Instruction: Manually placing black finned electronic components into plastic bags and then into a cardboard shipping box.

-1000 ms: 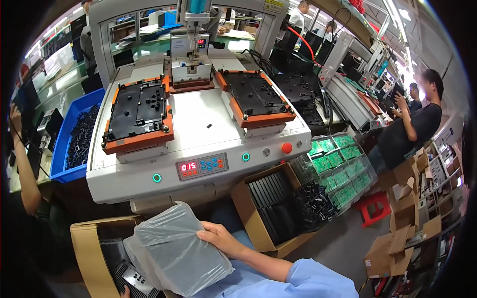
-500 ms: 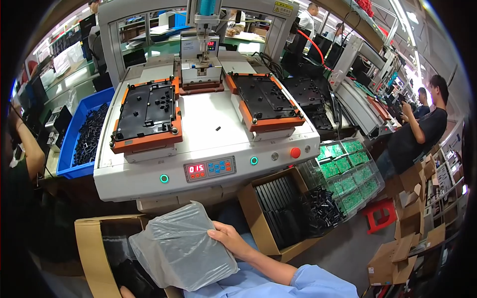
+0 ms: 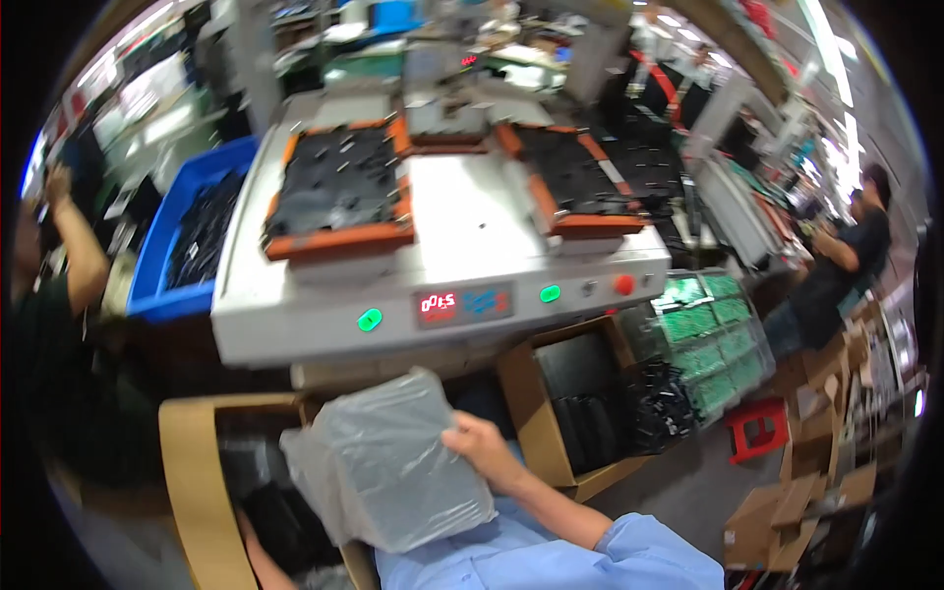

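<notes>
A flat pack in a cloudy white plastic bag is tilted over my lap. My right hand grips its right edge, thumb on top, fingers behind. At the lower left, my left hand reaches into an open cardboard box. Beside it in the box lies dark, shiny black material; the fingers on this side are hidden and blurred. Beyond the bag is a white bench machine with two orange-framed fixtures, each bearing a black panel, the left panel and the right panel.
To the right, a cardboard box holds black panels, next to small black parts and a clear tray of green circuit boards. A blue bin of black parts stands left. A red stool is on the floor. Other people work nearby.
The view has shifted and blurred, so the machine appears farther right and higher. More of my left forearm shows in the left box. My right hand still holds the bag.
</notes>
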Demonstrator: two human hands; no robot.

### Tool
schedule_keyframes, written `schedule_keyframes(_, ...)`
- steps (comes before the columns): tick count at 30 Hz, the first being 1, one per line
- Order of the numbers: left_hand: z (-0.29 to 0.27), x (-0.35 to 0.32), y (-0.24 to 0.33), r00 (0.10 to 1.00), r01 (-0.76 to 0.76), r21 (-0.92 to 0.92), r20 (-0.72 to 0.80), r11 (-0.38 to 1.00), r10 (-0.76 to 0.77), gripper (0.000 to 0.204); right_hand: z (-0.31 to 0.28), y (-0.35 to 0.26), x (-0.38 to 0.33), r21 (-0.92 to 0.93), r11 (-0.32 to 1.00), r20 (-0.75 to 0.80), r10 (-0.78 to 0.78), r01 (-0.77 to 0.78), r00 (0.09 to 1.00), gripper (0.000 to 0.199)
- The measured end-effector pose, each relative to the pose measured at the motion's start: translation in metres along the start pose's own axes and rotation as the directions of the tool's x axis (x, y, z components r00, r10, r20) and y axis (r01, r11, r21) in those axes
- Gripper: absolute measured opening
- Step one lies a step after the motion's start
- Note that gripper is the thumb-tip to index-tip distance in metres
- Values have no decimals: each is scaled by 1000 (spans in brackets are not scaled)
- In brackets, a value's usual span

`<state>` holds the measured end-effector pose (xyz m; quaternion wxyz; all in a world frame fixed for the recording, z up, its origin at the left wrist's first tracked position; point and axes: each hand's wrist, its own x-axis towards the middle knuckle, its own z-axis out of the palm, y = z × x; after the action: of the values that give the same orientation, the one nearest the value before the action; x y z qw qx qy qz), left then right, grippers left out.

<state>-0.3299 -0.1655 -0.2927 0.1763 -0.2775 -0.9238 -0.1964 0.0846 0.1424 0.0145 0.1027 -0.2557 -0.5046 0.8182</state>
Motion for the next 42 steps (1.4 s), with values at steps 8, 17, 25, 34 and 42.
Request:
schedule_keyframes(8,-111,-104,42,794,536,-99,396,839,-461,29,8,-7,-11,-181,975,-235,-167,126,958,48)
schedule_keyframes(17,-149,-111,74,790,600,-4,159,800,-592,34,0,7,-2,-84,995,-204,-71,55,976,52)
schedule_keyframes(25,-166,-112,84,604,762,-89,458,642,-653,49,-5,13,1,-46,998,-310,-65,53,948,59)
schedule_keyframes(34,-158,-132,125,539,800,-79,533,595,-653,64,-7,18,7,-35,998,-313,-51,42,948,56)
schedule_keyframes(42,-181,-136,125,770,603,-189,392,775,-503,54,0,14,5,-51,997,-286,-78,66,955,55)
